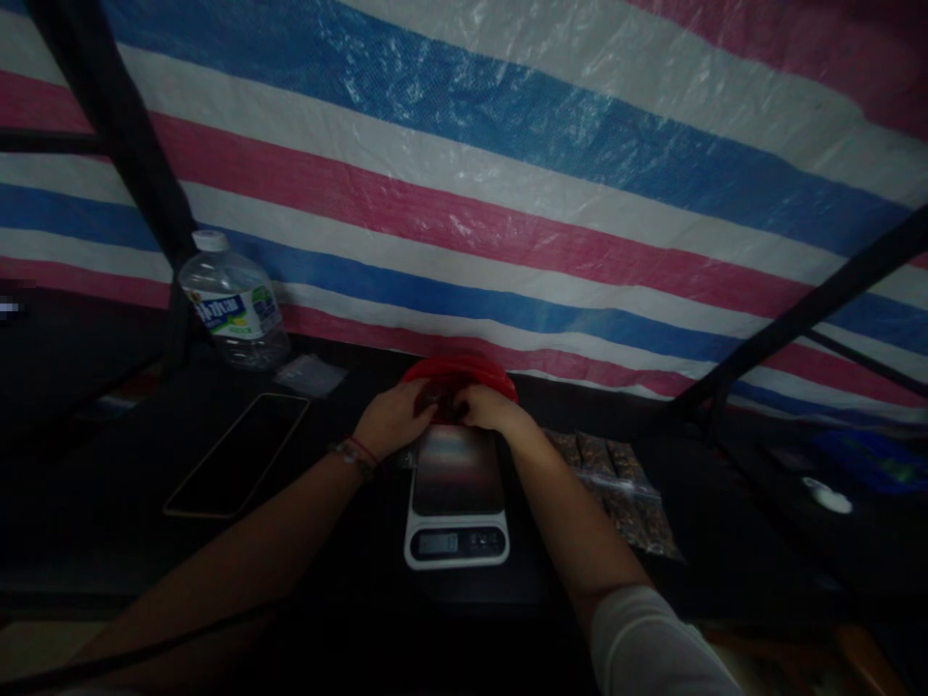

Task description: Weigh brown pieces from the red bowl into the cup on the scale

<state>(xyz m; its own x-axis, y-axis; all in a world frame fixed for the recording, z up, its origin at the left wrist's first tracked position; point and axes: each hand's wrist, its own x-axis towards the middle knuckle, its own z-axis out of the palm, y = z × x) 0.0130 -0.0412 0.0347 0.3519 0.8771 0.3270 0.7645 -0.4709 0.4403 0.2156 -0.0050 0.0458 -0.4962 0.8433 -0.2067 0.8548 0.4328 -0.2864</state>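
Observation:
Just behind the kitchen scale, a red plastic bag or basin (464, 368) holds something dark that I cannot make out. My left hand (391, 418) reaches in over its left side, with the fingers bent inward among the dark contents. From the right, my right hand (491, 407) dips in with curled fingers close to the left ones. The fingertips of both hands are dim and partly hidden. Between my forearms lies the white kitchen scale (456, 541), its metal plate bare and its small display facing me.
Left of my arms are a phone (238, 454), clear plastic bags (310, 375) and a large clear bottle (236, 304). Small filled packets (616, 488) lie beside my right forearm. Farther right is a white object (827, 497). Dark frame bars (804, 314) and striped sheeting (464, 203) stand behind.

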